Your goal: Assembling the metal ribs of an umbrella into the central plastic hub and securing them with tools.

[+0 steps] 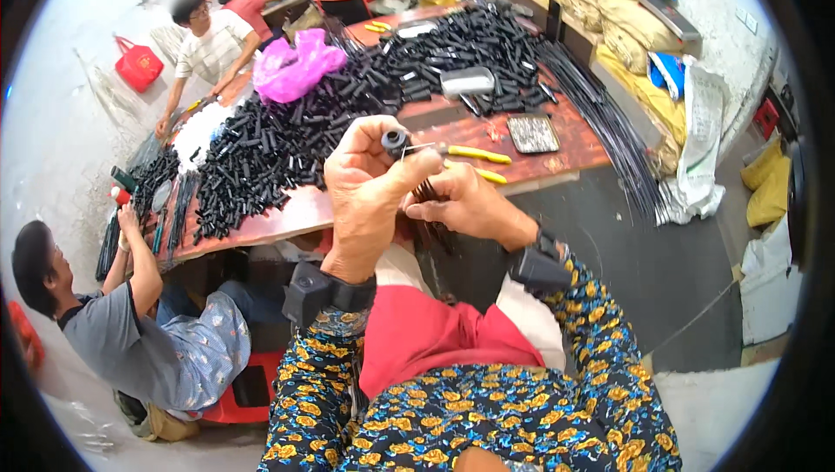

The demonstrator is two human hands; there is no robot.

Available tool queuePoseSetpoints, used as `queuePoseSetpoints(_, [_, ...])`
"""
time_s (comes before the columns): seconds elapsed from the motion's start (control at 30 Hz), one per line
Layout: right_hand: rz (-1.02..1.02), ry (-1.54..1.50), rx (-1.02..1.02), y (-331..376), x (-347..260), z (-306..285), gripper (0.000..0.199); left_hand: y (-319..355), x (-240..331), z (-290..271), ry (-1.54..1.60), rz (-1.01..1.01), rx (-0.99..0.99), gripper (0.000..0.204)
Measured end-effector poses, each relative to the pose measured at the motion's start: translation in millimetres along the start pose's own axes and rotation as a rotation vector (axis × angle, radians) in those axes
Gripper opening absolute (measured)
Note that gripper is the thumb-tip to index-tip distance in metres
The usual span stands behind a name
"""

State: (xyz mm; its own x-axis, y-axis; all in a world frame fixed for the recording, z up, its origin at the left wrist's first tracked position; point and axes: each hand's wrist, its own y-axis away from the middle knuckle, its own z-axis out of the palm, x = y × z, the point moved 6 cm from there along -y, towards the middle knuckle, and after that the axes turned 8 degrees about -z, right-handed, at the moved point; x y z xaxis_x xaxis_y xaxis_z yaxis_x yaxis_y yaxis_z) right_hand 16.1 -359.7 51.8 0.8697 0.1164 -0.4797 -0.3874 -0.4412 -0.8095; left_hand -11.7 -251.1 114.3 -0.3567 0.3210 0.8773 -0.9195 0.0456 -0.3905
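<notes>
My left hand (357, 189) is raised in front of the table edge, its fingers closed round a dark cylindrical piece (396, 139) whose round greyish end faces up. A thin pale wire or pin shows beside that end. Close against it, my right hand (478, 202) is closed on a bunch of thin dark rods (424, 192) that hang below the fingers. How the rods and the cylindrical piece join is hidden by the hands. Just beyond my right hand are pliers with yellow handles (478, 154).
Black tubular pieces (270, 154) heap over the reddish table (574, 128). A pink plastic bag (296, 65), a clear tray (467, 81) and a tin of small parts (532, 134) sit there. Long black rods (600, 115) lie right. Co-workers sit left (130, 333) and far left (213, 46).
</notes>
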Motion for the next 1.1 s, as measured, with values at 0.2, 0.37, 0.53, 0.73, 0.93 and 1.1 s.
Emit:
queuePoseSetpoints(0.2, [0.717,-0.547,-0.499,60.3,13.3,31.2,0.015,39.4,-57.7,-14.4,0.097,-0.371,-0.36,0.041])
queuePoseSetpoints(0.37, [0.616,-0.592,-0.542,79.8,7.0,40.5,0.022,57.0,-77.1,-8.8,0.233,-0.301,-0.415,0.058])
queuePoseSetpoints(0.53, [0.599,-0.415,-0.102,42.3,-21.3,-20.5,0.047,68.4,-94.3,-25.2,0.42,-0.311,-0.236,0.055])
queuePoseSetpoints(0.73, [0.112,0.115,-0.196,1.0,-54.0,-25.1,0.034,74.7,-91.6,-18.6,0.442,-0.335,-0.062,0.05])
queuePoseSetpoints(0.93, [0.154,0.094,-0.132,6.3,-45.0,-20.0,0.013,74.5,-90.5,-14.9,0.432,-0.299,-0.055,0.047])
queuePoseSetpoints(1.1, [0.858,-0.564,-0.315,23.5,-29.0,-10.1,0.021,80.2,-90.5,-12.6,0.447,-0.294,-0.028,0.046])
